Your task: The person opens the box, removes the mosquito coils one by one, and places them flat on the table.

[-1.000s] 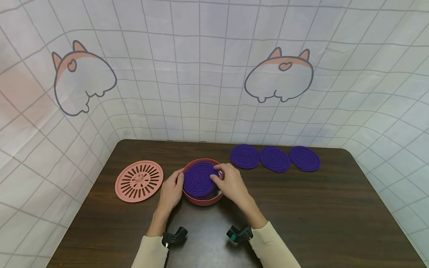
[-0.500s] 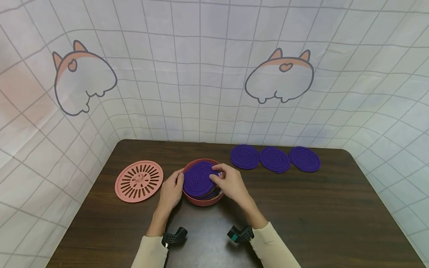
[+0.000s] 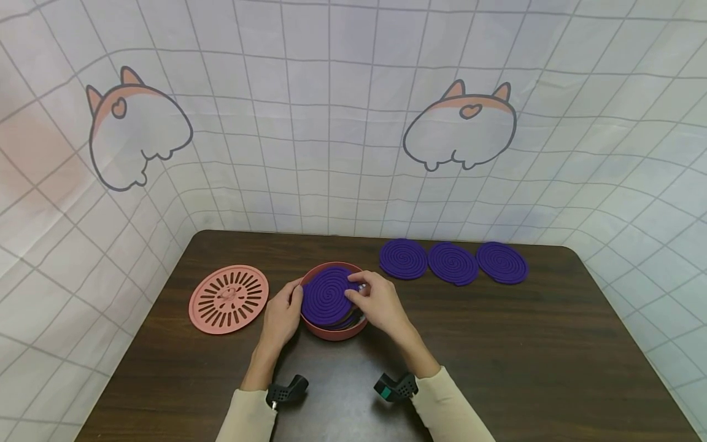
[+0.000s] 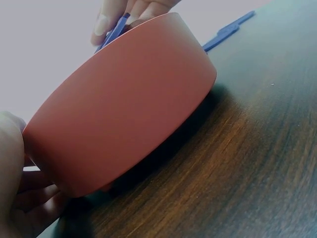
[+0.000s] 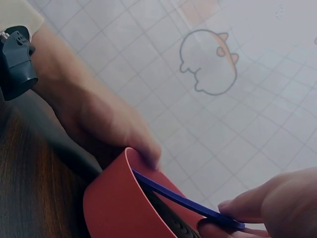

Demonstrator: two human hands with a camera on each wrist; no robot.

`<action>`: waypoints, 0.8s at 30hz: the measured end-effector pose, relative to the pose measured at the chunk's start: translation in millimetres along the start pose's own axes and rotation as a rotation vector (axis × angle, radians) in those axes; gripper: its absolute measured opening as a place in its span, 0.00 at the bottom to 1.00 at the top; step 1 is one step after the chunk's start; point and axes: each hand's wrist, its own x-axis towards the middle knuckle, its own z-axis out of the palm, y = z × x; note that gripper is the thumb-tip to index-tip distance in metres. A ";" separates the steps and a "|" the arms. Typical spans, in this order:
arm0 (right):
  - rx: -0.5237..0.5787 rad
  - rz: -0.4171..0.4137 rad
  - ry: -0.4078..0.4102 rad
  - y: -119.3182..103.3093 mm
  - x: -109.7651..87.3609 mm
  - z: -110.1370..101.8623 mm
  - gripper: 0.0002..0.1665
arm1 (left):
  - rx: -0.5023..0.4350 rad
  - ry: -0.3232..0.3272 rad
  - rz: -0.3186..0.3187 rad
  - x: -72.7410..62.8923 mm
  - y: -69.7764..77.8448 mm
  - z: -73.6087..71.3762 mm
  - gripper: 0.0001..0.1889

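Note:
A round red tub [image 3: 336, 335] stands on the table, with dark ridged discs [image 5: 174, 216] visible inside it. The left hand [image 3: 283, 312] grips the tub's left side, its thumb at the rim. Between thumb and fingers, the right hand [image 3: 380, 301] pinches the right edge of a purple spiral mosquito coil [image 3: 327, 297]. That coil is tilted in the right wrist view: its near edge is raised out of the tub and its far edge sits inside the rim. The left wrist view shows mostly the tub's outer wall [image 4: 124, 109].
Left of the tub lies a pink slotted lid [image 3: 210, 320]. Three more purple coils lie in a row at the back right: one nearest the tub [image 3: 404, 258], a middle coil [image 3: 453, 263] and a right coil [image 3: 502, 262]. A printed cloth wall borders the table [image 3: 497, 344].
The purple coil in the right hand has shifted slightly left and its right side has lifted, showing more of the dark contents beneath. The left hand stays on the tub.

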 end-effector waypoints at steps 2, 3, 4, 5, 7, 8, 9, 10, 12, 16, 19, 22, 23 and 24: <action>0.026 0.009 -0.006 -0.1 0.0 0.2 0.16 | 0.001 0.002 0.003 0.1 0.0 0.2 0.20; 0.037 0.010 -0.009 -0.1 -0.3 0.1 0.16 | 0.001 0.003 0.004 0.2 -0.1 0.3 0.20; 0.050 0.017 -0.012 -0.4 -0.5 0.1 0.16 | 0.001 0.005 0.004 0.3 -0.2 0.4 0.20; 0.065 0.025 -0.017 -0.8 -0.6 0.1 0.17 | 0.000 0.006 0.005 0.2 -0.4 0.5 0.20; 0.082 0.042 -0.029 -1.3 -1.2 0.2 0.17 | 0.000 0.006 0.006 0.2 -0.9 0.7 0.20; 0.091 0.045 -0.032 -1.6 -1.5 0.4 0.17 | -0.001 0.006 0.006 0.1 -1.1 0.7 0.20; 0.099 0.046 -0.034 -1.9 -1.7 0.6 0.17 | -0.001 0.006 0.006 0.2 -1.3 0.9 0.20; 0.111 0.051 -0.038 -2.3 -1.7 0.7 0.17 | -0.001 0.006 0.006 0.1 -1.3 1.0 0.20; 0.130 0.046 -0.044 -2.3 -2.0 1.0 0.17 | 0.000 0.006 0.005 0.2 -1.4 1.5 0.20; 0.144 0.037 -0.054 -1.1 -1.7 1.4 0.15 | 0.003 0.006 0.002 0.5 -1.1 2.2 0.20; 0.140 0.035 -0.069 0.4 -1.3 1.6 0.14 | 0.002 0.004 -0.006 0.1 0.0 1.9 0.21; 0.153 0.035 -0.086 1.2 -0.9 1.3 0.14 | 0.000 0.002 -0.014 -0.4 0.4 1.5 0.21; 0.159 0.035 -0.089 1.1 -0.9 1.1 0.14 | -0.001 0.001 -0.014 -0.4 0.2 1.4 0.21; 0.166 0.034 -0.091 1.1 -0.9 0.8 0.14 | 0.001 -0.001 -0.012 -0.3 -0.1 1.4 0.21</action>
